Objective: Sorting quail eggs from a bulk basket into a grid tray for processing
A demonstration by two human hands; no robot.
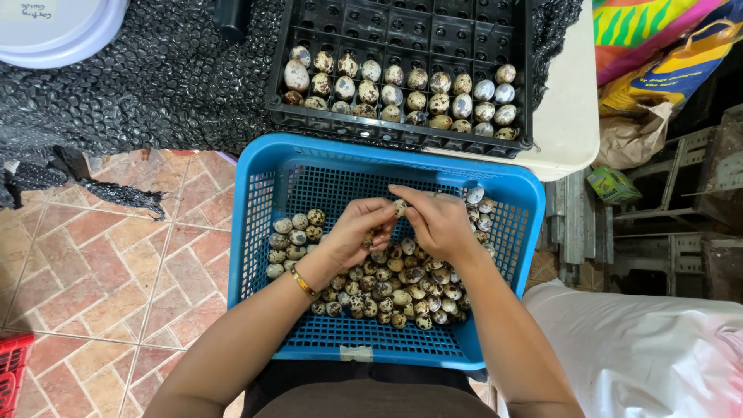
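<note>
Fingers: the fingers of the left hand (357,232) and the right hand (437,220) meet over the basket, both pinched on one speckled egg (400,207) held between their tips; whether either hand holds more eggs in the palm cannot be told.
Wrist: a gold bangle (303,283) sits on the left wrist.
Egg: held just above the heap, near the far side of the basket.
Heap: many small speckled eggs (387,286) lie loose on the basket floor, right under the hands, with a few more against the right wall.
Basket: a blue plastic basket (263,193) with meshed walls rests on the person's lap, its far rim close to the tabletop edge.
Tray: a black plastic tray (402,23) stands on the tabletop just beyond the basket; three rows of eggs fill its near part.
Tabletop: a white tabletop (569,116), partly spread with dark bubble wrap (155,70); a white lid (58,31) lies at the far left.
Floor: reddish tiles (93,271) in a slanted pattern, left of the basket; a red crate corner (14,371) at the lower left.
Room: coloured bags (658,46) and grey metal frames (665,201) at the right, a white sack (642,348) at the lower right.
</note>
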